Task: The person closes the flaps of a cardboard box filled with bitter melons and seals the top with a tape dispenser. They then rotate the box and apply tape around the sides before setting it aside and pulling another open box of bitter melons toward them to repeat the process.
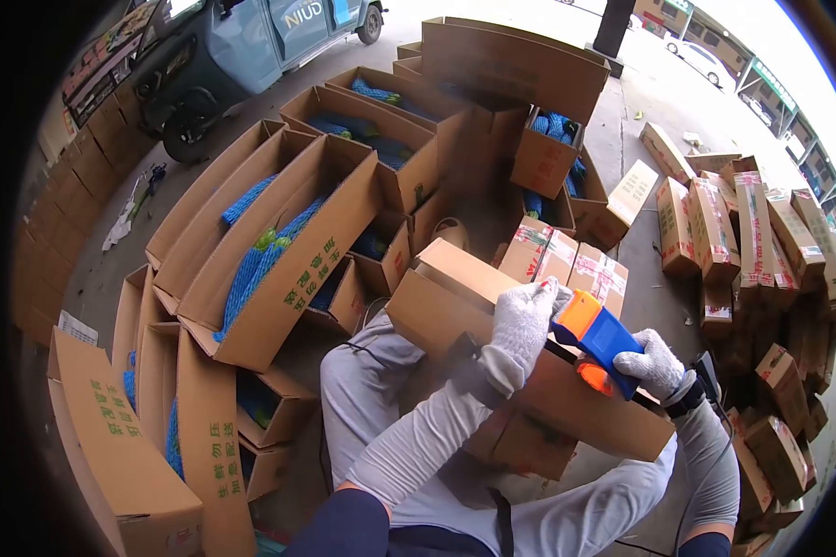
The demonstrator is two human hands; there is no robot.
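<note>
My right hand (658, 364), in a pale knitted glove, grips a blue and orange tape dispenser (611, 342) above the lap. My left hand (522, 325), gloved too, is closed with its fingertips at the dispenser's orange front end. Whether a strip of tape is between those fingers cannot be made out. Beneath both hands a long cardboard box (585, 404) lies across my legs, one panel (469, 271) raised beside the left hand. Part of the box is hidden by my hands and forearm. Taped boxes (541, 249) with red print stand just beyond it.
Open cartons (283, 274) holding blue-netted produce (267, 265) crowd the left and front. A large heap of taped boxes (762, 241) lies on the right. A blue-grey vehicle (251, 46) is parked at the back left. A cable (715, 464) hangs by my right arm.
</note>
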